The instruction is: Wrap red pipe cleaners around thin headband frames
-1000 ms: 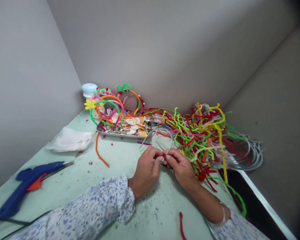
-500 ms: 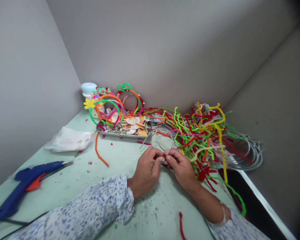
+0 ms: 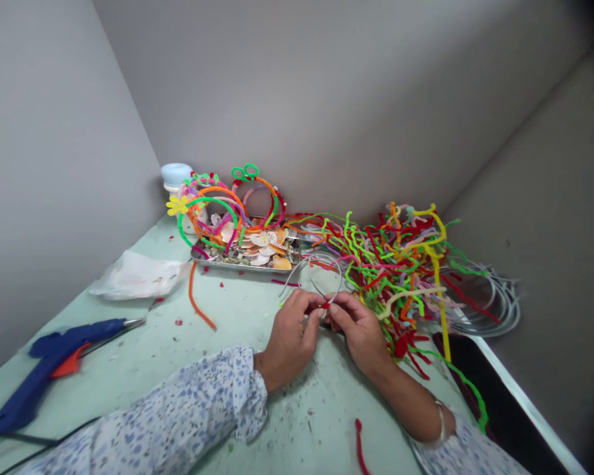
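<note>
nearest, at the bottom edge, a loose red strip (image 3: 359, 445) lies on the pale green table (image 3: 297, 439); to the left is a blue glue gun (image 3: 42, 371) with an orange trigger, set down with its metal tip pointing inward; a little farther in, at the middle, the left hand (image 3: 291, 333) and the right hand (image 3: 363, 333) meet, thumbs and forefingers closed on a small red piece (image 3: 325, 305) held between them (the tips cover most of it, so how it is wrapped or joined cannot be told); from that pinch a thin grey band (image 3: 340, 285) loops away from the person, just beyond the fingertips; the step in hand looks like fine fitting of the red piece at the band's end, and the next move seems to call for one hand to keep the pinch steady while the other presses or turns the fuzzy bit; left of the hands lie an orange stem (image 3: 198, 305) and a plastic bag (image 3: 138, 277); beyond the right hand spreads a tangled pile of fuzzy stems (image 3: 376, 257); farther back, a metal tray (image 3: 237, 268) holds shells (image 3: 264, 244), with bright fuzzy headbands (image 3: 212, 191) over it; farthest, near the wall, stands a blue-lidded container (image 3: 177, 175).
</note>
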Available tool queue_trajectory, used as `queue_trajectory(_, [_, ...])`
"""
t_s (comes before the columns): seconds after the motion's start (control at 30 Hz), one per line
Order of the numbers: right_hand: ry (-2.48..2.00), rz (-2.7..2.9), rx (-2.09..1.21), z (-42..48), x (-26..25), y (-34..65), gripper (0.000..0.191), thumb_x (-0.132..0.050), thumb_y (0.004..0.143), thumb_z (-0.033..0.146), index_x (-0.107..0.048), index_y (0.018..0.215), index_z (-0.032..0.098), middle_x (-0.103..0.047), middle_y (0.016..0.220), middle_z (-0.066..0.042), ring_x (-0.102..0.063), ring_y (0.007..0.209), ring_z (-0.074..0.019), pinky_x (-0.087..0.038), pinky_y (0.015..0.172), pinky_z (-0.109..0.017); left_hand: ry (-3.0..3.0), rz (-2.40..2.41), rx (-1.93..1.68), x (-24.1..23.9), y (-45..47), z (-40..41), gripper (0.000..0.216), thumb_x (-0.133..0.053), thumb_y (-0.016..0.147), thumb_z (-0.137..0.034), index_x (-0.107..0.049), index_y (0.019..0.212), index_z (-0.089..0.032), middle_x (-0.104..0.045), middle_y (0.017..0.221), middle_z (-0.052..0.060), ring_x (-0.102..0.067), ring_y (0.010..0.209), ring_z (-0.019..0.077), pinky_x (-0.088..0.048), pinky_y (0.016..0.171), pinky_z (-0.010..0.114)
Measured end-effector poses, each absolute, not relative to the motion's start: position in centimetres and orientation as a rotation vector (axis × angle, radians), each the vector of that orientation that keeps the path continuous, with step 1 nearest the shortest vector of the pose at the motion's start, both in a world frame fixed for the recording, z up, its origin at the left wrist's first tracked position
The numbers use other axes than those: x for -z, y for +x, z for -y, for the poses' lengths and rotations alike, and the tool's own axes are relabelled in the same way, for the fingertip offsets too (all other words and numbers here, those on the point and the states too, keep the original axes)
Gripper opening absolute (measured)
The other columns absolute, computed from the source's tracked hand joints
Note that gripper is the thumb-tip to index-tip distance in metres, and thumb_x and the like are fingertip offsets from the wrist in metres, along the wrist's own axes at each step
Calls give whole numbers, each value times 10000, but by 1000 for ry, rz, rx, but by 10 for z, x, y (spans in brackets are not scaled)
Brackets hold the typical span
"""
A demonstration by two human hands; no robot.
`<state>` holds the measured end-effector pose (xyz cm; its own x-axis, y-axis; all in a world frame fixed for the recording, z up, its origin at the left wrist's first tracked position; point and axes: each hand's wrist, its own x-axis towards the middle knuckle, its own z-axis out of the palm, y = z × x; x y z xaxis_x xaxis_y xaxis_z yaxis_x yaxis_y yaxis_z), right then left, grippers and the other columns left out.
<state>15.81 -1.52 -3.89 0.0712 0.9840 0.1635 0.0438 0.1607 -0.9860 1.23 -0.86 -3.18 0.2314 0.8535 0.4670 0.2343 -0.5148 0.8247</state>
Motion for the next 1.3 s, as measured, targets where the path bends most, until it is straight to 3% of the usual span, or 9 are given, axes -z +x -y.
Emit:
queue_trajectory(0.3, [-1138, 1302, -963, 15, 40, 159, 167, -609, 824, 369, -601, 830, 202, -550, 717, 13, -500, 605, -140, -438, 590, -267, 1873, -988, -1292, 32, 11, 7, 112, -479, 900, -163, -589, 893, -180, -597, 858, 37, -552, 825, 165, -432, 750, 289])
queue_trajectory(0.53, [-1144, 1249, -927, 14, 43, 158, 180, -637, 807, 331, -581, 925, 207, -544, 826, -2, -491, 656, -139, -425, 602, -266, 1897, -967, -1305, 33, 11, 7, 119, -484, 898, -140, -595, 915, -179, -597, 877, 37, -544, 840, 160, -429, 766, 296])
queue_trajectory(0.8, [-1221, 1292, -651, 15, 47, 155, 139, -631, 820, 300, -523, 795, 216, -479, 758, 17, -470, 672, -150, -395, 609, -262, 1891, -957, -1333, 35, 13, 4, 118, -478, 900, -148, -593, 902, -179, -589, 860, 41, -535, 823, 167, -425, 746, 295])
queue_trajectory(1.1, [-1264, 1348, -646, 19, 53, 155, 136, -559, 876, 344, -575, 876, 210, -561, 819, -17, -524, 718, -173, -419, 641, -279, 1884, -947, -1337, 36, 14, 4, 132, -487, 888, -121, -604, 910, -177, -593, 874, 43, -535, 842, 169, -427, 768, 300])
queue_trajectory(1.3, [-1294, 1342, -668, 19, 52, 155, 100, -554, 866, 308, -574, 863, 211, -550, 748, 0, -511, 662, -163, -413, 606, -273, 1889, -944, -1330, 36, 14, 5, 132, -486, 890, -121, -602, 914, -180, -595, 881, 47, -540, 848, 173, -431, 771, 308])
